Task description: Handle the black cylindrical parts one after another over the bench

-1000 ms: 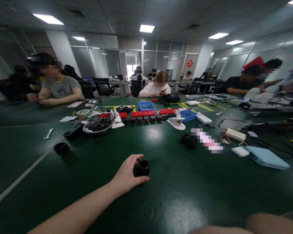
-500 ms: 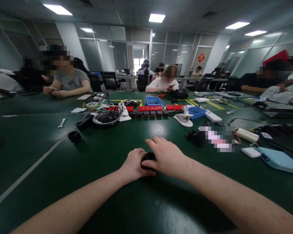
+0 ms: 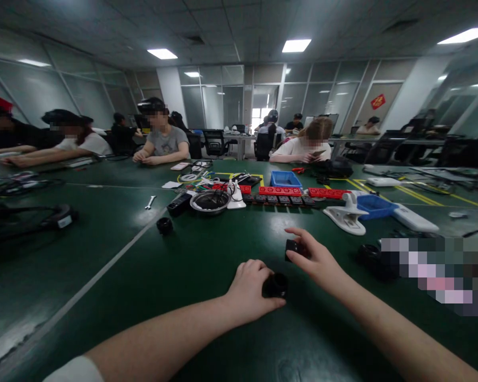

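Note:
My left hand [image 3: 250, 289] rests on the green table [image 3: 151, 276] with its fingers wrapped round a small black round part [image 3: 275, 285]. Just beyond it my right hand [image 3: 314, 258] is raised a little above the table and pinches a smaller black piece [image 3: 291, 248] between thumb and fingers. The two black pieces are apart, a hand's width from each other.
Another black round part [image 3: 164, 225] and a wrench [image 3: 150, 202] lie to the left. A metal bowl [image 3: 209, 201], red and black blocks [image 3: 284, 191], blue bins [image 3: 286, 179] and a white clip stand [image 3: 347, 217] sit farther back. Several people sit around the table.
My right hand has lifted a small black piece off the part and drawn away to the right. My left hand still grips the part. The camera has turned left.

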Motion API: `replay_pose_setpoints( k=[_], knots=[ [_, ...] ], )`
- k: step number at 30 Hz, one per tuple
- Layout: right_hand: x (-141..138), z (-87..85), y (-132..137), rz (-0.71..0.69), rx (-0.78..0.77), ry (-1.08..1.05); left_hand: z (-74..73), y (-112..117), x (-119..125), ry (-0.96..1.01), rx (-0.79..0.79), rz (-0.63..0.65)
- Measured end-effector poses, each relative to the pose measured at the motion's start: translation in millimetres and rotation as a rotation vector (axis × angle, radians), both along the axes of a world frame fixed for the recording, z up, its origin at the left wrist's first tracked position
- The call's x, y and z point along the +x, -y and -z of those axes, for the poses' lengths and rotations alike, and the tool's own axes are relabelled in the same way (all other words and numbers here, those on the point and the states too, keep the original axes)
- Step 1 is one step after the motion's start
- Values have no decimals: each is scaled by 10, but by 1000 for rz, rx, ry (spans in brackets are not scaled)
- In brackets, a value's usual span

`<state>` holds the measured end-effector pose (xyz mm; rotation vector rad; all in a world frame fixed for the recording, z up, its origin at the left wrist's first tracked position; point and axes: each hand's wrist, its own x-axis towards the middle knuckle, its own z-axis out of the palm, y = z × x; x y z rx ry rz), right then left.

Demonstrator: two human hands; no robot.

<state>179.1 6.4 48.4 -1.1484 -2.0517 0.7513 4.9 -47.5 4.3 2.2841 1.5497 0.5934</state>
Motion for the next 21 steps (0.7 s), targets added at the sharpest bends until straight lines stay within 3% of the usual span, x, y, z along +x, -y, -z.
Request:
replay_pose_setpoints(
  k=[4,7,14,21],
  knots=[
    [32,535,-225,108,-61,-183,-49,-102,-84,-88,-48,-118],
    [34,775,-277,163,-58,-184,-63,-284,-255,-142,-72,-239],
    [10,710,-198,12,-15,-71,-45,-663,-895,-299,-149,-614],
    [11,673,-178,-2,48,154,-116,-592,-1466,-358,-252,-843]
  ],
)
